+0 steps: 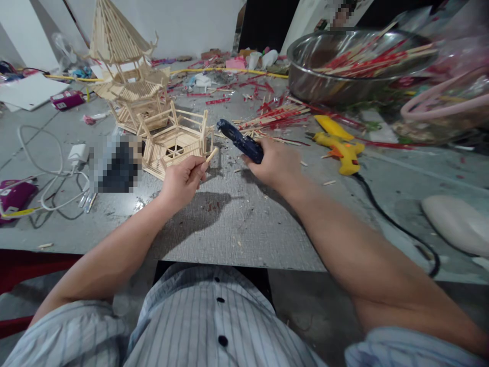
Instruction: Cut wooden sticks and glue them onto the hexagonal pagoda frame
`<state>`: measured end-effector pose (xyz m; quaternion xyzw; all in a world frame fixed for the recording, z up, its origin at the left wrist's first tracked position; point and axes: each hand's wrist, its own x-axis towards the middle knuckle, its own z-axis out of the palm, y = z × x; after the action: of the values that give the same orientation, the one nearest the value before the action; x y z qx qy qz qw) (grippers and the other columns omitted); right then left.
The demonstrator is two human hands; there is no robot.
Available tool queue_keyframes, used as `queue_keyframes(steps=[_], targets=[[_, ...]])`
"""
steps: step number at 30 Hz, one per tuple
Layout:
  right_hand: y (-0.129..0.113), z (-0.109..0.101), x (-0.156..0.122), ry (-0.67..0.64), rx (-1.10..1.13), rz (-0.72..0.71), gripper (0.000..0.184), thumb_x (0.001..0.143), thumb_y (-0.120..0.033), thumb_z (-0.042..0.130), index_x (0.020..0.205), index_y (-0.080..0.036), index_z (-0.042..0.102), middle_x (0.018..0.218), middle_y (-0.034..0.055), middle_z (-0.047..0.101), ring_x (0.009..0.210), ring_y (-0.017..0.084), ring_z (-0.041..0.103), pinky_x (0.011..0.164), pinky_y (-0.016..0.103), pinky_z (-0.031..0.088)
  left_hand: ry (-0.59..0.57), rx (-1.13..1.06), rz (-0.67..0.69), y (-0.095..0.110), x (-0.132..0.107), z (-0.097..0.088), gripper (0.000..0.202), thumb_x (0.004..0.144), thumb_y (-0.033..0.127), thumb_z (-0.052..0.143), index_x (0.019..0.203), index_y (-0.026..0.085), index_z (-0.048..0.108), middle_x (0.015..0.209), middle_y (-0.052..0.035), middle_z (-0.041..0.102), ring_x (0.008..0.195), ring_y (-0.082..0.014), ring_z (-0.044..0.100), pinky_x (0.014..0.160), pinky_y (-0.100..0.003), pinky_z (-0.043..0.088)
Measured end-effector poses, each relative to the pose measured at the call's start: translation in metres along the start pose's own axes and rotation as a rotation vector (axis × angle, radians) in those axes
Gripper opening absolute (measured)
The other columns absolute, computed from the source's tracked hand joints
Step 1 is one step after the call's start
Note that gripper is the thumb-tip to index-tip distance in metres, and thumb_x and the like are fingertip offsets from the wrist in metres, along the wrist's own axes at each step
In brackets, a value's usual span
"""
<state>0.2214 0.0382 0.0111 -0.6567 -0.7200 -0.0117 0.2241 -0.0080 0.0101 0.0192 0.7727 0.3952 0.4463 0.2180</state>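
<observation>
My left hand (184, 179) is closed in a pinch on a short wooden stick (212, 154), whose pale end points up and to the right. Just behind it stands a six-sided wooden stick frame (153, 148) with low railings. My right hand (278, 162) is wrapped round a dark blue hand tool (240, 140); its far end points left and away from me, and I cannot make out its exact kind. The tool is held apart from the stick. Behind the frame rises a pagoda model (124, 66) made of similar sticks, with a pointed roof.
A yellow glue gun (342, 150) lies to the right with its black cord. Red-and-tan sticks (271, 120) are scattered behind my right hand. A metal basin (305, 84) holds more sticks. White cables (57, 173) and purple packs (66, 100) lie left.
</observation>
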Motion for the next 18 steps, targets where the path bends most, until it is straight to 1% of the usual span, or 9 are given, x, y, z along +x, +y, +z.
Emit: queue_keyframes(steps=[3, 5, 7, 10, 12, 15, 18], targets=[[0.012, 0.011, 0.006, -0.008, -0.044, 0.023, 0.061, 0.081, -0.059, 0.056, 0.12, -0.012, 0.057, 0.103, 0.0216, 0.068, 0.097, 0.037, 0.062, 0.078, 0.049, 0.046, 0.003, 0.089, 0.018, 0.003, 0.004, -0.007, 0.019, 0.088, 0.029, 0.052, 0.079, 0.017, 0.063, 0.057, 0.0004, 0.061, 0.045, -0.0067, 0.048, 0.042, -0.019, 0.036], [0.017, 0.016, 0.008, -0.044, -0.094, 0.031, 0.07, 0.08, -0.064, 0.055, 0.123, -0.009, 0.055, 0.106, 0.0244, 0.066, 0.101, 0.039, 0.061, 0.082, 0.05, 0.045, 0.021, 0.165, 0.029, 0.006, 0.01, -0.017, 0.02, 0.086, 0.031, 0.057, 0.075, 0.017, 0.066, 0.057, 0.0, 0.061, 0.047, -0.0075, 0.047, 0.043, -0.02, 0.035], [0.019, 0.02, 0.009, -0.096, -0.145, 0.021, 0.075, 0.08, -0.066, 0.054, 0.126, -0.007, 0.052, 0.11, 0.0267, 0.064, 0.107, 0.04, 0.059, 0.087, 0.052, 0.043, 0.05, 0.22, 0.026, 0.009, 0.017, -0.03, 0.022, 0.083, 0.033, 0.062, 0.069, 0.017, 0.067, 0.059, -0.0005, 0.062, 0.052, -0.0086, 0.049, 0.047, -0.02, 0.037], [0.021, 0.022, 0.008, -0.161, -0.206, -0.014, 0.079, 0.082, -0.069, 0.049, 0.128, -0.004, 0.051, 0.116, 0.0292, 0.061, 0.112, 0.041, 0.056, 0.091, 0.052, 0.041, 0.016, 0.266, -0.053, 0.016, 0.027, -0.049, 0.019, 0.079, 0.03, 0.065, 0.065, 0.017, 0.067, 0.057, 0.0002, 0.059, 0.053, -0.0096, 0.048, 0.049, -0.022, 0.036], [0.023, 0.024, 0.008, -0.172, -0.239, -0.041, 0.081, 0.083, -0.07, 0.045, 0.128, -0.003, 0.05, 0.116, 0.03, 0.06, 0.112, 0.041, 0.055, 0.09, 0.052, 0.04, -0.022, 0.289, -0.099, 0.023, 0.033, -0.06, 0.017, 0.077, 0.029, 0.066, 0.065, 0.017, 0.068, 0.052, 0.0013, 0.053, 0.051, -0.0094, 0.045, 0.049, -0.023, 0.034], [0.024, 0.026, 0.006, -0.141, -0.252, -0.083, 0.078, 0.086, -0.067, 0.043, 0.129, -0.003, 0.05, 0.12, 0.0293, 0.059, 0.113, 0.041, 0.054, 0.09, 0.052, 0.04, -0.097, 0.321, -0.126, 0.032, 0.045, -0.071, 0.015, 0.075, 0.026, 0.067, 0.064, 0.016, 0.068, 0.047, 0.003, 0.043, 0.048, -0.0077, 0.039, 0.05, -0.024, 0.032], [0.024, 0.025, 0.005, -0.081, -0.209, -0.134, 0.068, 0.088, -0.06, 0.044, 0.129, -0.007, 0.052, 0.13, 0.0265, 0.055, 0.119, 0.04, 0.05, 0.095, 0.053, 0.038, -0.166, 0.431, -0.233, 0.028, 0.06, -0.079, 0.013, 0.071, 0.022, 0.069, 0.062, 0.012, 0.069, 0.043, 0.0048, 0.036, 0.045, -0.0053, 0.032, 0.05, -0.023, 0.029]])
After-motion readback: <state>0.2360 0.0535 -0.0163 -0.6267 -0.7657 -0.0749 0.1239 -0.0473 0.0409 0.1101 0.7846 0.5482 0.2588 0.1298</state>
